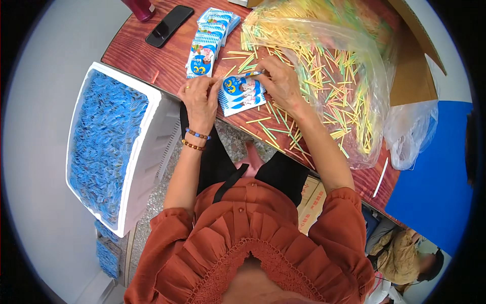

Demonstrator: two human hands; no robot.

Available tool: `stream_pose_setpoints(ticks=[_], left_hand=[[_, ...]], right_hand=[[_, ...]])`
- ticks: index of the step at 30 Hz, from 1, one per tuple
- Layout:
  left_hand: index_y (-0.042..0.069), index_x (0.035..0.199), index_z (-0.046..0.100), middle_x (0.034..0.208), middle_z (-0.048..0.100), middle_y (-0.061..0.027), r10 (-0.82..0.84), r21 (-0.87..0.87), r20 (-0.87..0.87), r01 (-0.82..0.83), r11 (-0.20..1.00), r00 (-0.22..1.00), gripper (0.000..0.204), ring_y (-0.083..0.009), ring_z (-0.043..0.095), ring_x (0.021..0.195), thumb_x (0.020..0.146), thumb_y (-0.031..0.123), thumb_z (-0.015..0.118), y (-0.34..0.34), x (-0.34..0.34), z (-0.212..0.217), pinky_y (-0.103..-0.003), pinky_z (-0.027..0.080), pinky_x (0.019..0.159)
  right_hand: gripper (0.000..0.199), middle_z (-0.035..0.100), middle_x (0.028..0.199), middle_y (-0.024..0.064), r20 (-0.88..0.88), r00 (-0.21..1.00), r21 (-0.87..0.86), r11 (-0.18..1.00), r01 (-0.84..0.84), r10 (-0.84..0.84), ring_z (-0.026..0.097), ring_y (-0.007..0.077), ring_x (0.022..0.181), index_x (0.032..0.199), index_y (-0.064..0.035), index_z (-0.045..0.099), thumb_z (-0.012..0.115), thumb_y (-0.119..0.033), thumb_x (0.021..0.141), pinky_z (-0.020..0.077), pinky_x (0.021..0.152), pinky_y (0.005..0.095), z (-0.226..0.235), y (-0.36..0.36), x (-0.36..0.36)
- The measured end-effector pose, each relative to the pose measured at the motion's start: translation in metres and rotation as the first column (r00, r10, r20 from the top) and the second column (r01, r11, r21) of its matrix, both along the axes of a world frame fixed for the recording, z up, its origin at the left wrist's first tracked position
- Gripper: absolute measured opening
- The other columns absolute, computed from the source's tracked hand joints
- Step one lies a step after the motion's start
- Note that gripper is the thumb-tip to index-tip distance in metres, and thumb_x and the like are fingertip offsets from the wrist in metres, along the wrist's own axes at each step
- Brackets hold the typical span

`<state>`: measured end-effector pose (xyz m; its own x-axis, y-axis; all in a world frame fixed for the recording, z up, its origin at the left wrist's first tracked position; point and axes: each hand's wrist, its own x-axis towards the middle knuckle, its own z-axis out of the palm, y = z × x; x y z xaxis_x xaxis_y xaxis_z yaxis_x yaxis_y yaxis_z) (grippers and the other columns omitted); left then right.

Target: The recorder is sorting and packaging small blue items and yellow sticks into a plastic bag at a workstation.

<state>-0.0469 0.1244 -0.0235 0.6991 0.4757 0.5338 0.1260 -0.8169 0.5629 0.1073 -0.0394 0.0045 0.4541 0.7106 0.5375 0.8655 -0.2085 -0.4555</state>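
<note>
A few overlapping blue-and-white printed packets (242, 101) lie at the near edge of the table, between my two hands. My left hand (199, 101) has its fingers curled together at their left side, with thumb and fingertips on the edge. At their upper right corner, my right hand (281, 83) pinches the top packet, whose edge is slightly lifted. Just beyond my left hand, a fanned row of similar packets (203, 53) rests on the wood. Loose thin yellow, green and pink sticks (246, 63), straw-like, are scattered around my right hand.
A clear plastic bag (372, 66) spills many sticks on the right. A black phone (169, 26) and a dark red bottle (139, 7) are at the back left. Beside the table stands a white foam box (152, 109) full of blue packets. Another person (402, 256) sits lower right.
</note>
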Motion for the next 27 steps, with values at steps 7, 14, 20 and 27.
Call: stream_pose_setpoints(ticks=[7, 14, 20, 27], left_hand=[[0.003, 0.093, 0.064, 0.082, 0.062, -0.0064, -0.138, -0.547, 0.236, 0.249, 0.799, 0.962, 0.019, -0.0201, 0.056, 0.074, 0.079, 0.012, 0.073, -0.021, 0.02, 0.028, -0.03, 0.045, 0.068], [0.0, 0.076, 0.057, 0.072, 0.059, -0.008, -0.222, -0.313, -0.026, 0.203, 0.928, 0.975, 0.021, -0.0194, 0.05, 0.059, 0.082, 0.014, 0.072, -0.017, 0.034, 0.015, -0.033, 0.036, 0.053], [0.003, 0.094, 0.066, 0.079, 0.061, -0.005, -0.255, -0.451, 0.286, 0.364, 0.815, 0.924, 0.013, -0.0154, 0.058, 0.072, 0.083, 0.008, 0.069, -0.029, 0.038, 0.032, -0.031, 0.043, 0.065], [0.0, 0.096, 0.067, 0.086, 0.068, -0.0023, -0.173, -0.827, 0.419, 0.453, 0.331, 0.891, 0.011, -0.0052, 0.061, 0.073, 0.089, 0.008, 0.066, -0.06, 0.04, 0.054, -0.02, 0.05, 0.063]], right_hand=[[0.009, 0.063, 0.085, -0.0001, -0.808, 0.521, 0.232, 0.961, -0.152, 0.277, 0.058, 0.0045, 0.075, 0.095, -0.0015, 0.058, 0.062, -0.001, 0.087, 0.0459, 0.067, 0.0193, 0.014, -0.008, 0.013], [0.005, 0.062, 0.083, -0.0019, -0.148, 0.989, 0.174, 0.985, 0.016, 0.01, 0.057, 0.0043, 0.074, 0.091, -0.0051, 0.062, 0.062, -0.003, 0.087, 0.0467, 0.07, 0.0201, 0.016, -0.018, 0.01], [0.011, 0.064, 0.089, 0.0006, -0.784, 0.48, 0.418, 0.907, -0.06, 0.393, 0.06, 0.0069, 0.081, 0.097, -0.002, 0.06, 0.063, -0.002, 0.087, 0.048, 0.073, 0.0203, 0.011, -0.023, 0.007], [0.015, 0.067, 0.086, -0.0004, -0.822, 0.527, 0.268, 0.963, 0.026, 0.215, 0.058, 0.0035, 0.077, 0.097, 0.0008, 0.069, 0.066, -0.01, 0.088, 0.0468, 0.069, 0.0203, 0.024, -0.048, -0.006]])
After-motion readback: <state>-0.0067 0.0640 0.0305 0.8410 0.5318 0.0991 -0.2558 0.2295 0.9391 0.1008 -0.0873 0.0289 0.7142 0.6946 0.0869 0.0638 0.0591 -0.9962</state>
